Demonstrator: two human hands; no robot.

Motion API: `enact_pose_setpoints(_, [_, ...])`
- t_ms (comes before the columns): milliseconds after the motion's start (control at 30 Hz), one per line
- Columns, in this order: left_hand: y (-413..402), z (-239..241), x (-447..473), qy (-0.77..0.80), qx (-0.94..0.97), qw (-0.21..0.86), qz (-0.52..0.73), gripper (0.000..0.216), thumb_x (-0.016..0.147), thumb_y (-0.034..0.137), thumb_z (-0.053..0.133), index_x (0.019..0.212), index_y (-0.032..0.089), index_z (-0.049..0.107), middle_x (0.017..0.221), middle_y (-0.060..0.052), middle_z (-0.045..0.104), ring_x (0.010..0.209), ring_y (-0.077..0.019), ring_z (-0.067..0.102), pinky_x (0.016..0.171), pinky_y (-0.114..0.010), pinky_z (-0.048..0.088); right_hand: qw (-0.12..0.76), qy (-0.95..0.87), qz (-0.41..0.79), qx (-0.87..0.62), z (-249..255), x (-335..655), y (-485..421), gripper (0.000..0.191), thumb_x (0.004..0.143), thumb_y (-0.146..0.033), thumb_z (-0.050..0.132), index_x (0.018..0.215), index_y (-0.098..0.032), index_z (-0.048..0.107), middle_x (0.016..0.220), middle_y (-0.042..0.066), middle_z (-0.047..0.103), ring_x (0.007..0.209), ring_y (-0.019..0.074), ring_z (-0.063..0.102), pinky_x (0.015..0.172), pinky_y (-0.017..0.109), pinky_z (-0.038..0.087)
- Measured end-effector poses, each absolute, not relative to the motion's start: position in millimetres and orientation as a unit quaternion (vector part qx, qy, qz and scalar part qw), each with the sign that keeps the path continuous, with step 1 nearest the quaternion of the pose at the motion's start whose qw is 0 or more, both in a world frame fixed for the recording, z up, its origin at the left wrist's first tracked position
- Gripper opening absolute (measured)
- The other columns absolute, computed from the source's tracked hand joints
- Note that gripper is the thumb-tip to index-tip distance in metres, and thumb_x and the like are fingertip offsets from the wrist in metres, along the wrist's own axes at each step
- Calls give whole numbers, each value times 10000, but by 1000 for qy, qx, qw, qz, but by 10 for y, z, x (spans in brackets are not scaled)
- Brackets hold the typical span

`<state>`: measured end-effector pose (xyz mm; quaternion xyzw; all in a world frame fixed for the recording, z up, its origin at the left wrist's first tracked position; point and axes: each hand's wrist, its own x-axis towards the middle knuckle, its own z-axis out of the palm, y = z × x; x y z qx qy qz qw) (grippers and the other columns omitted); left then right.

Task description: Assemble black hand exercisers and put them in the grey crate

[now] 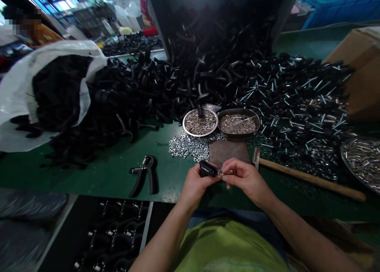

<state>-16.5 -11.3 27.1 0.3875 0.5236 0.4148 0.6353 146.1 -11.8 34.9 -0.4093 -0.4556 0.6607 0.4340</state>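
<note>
My left hand [194, 185] is closed around a black plastic handle [208, 169] with small white lettering, above the front of the green workbench [169, 153]. At the handle's right end my right hand [246, 180] pinches a small shiny metal piece [220, 173]. That piece looks ring-shaped, but the fingers hide part of it. Just behind my hands lies a flat brown metal plate [228, 151]. Off to the left, a black hand grip trainer [145, 175] with a metal spring rests on the bench.
Loose nuts [185, 145] lie before a round metal dish [184, 125] and a dark oval tin [239, 136] of small parts. To the right are a wooden-handled hammer [311, 178] and piled black-headed bolts [285, 94]. Black handles heap behind; a cardboard box [356, 66] stands right.
</note>
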Motion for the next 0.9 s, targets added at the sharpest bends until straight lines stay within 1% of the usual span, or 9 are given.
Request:
enact_pose_setpoints(167, [-94,363,-252,539,491,578,366,193,607,187,758,778,153,674,661,21,618,618,-101,532,605,-196,408,433,-382,686,-444,267,1474,-99,210,675,-273,736,831,-197,619,703,-24,592,569,93,535,544,247,432])
enact_pose_setpoints(233, [-99,375,-261,538,556,527,350,133,635,134,709,761,169,685,683,16,636,652,-108,553,635,-197,414,435,-374,675,-464,257,1482,-86,233,676,-278,729,861,-203,609,711,-20,602,606,112,558,581,264,450])
enact_pose_setpoints(300, [-114,339,-228,541,566,510,355,176,649,105,668,807,180,683,750,3,656,701,-116,574,662,-199,423,435,-430,610,-504,264,1508,-68,212,694,-272,710,876,-211,620,777,0,623,702,143,590,657,294,472])
enact_pose_setpoints(367, [-137,268,-151,547,488,576,361,174,686,161,652,859,171,642,742,-6,638,629,-104,554,586,-193,421,431,-515,506,-541,292,1550,-53,153,725,-255,679,871,-223,644,862,21,631,806,168,601,739,317,474])
enact_pose_setpoints(433, [-161,197,-48,524,344,693,356,173,719,259,653,833,158,570,635,23,550,484,-62,446,454,-160,343,430,-571,430,-551,341,1595,-49,113,749,-243,657,862,-238,656,937,28,626,854,176,600,768,319,474])
enact_pose_setpoints(500, [-180,159,56,468,207,788,343,239,706,295,682,772,155,500,574,61,436,429,-25,325,398,-128,236,434,-589,408,-546,405,1625,-60,112,764,-244,647,876,-249,651,957,28,624,838,171,606,758,315,485])
enact_pose_setpoints(567, [-189,162,143,423,129,833,332,287,651,241,727,745,148,472,572,74,376,440,-9,284,395,-111,190,442,-594,405,-537,469,1632,-82,114,775,-244,638,889,-254,644,963,30,625,822,169,609,740,312,497])
enact_pose_setpoints(733, [-186,225,253,391,114,848,338,290,582,130,714,760,146,487,578,73,362,463,-15,283,399,-112,188,432,-655,337,-521,563,1595,-128,117,789,-187,607,872,-258,650,911,28,642,859,182,604,768,324,486])
enact_pose_setpoints(900, [-194,224,275,422,203,815,342,270,608,202,708,729,164,470,535,83,340,454,-26,283,406,-136,195,373,-699,316,-522,550,1576,-136,158,805,-143,548,868,-247,648,923,30,640,902,183,597,792,323,456])
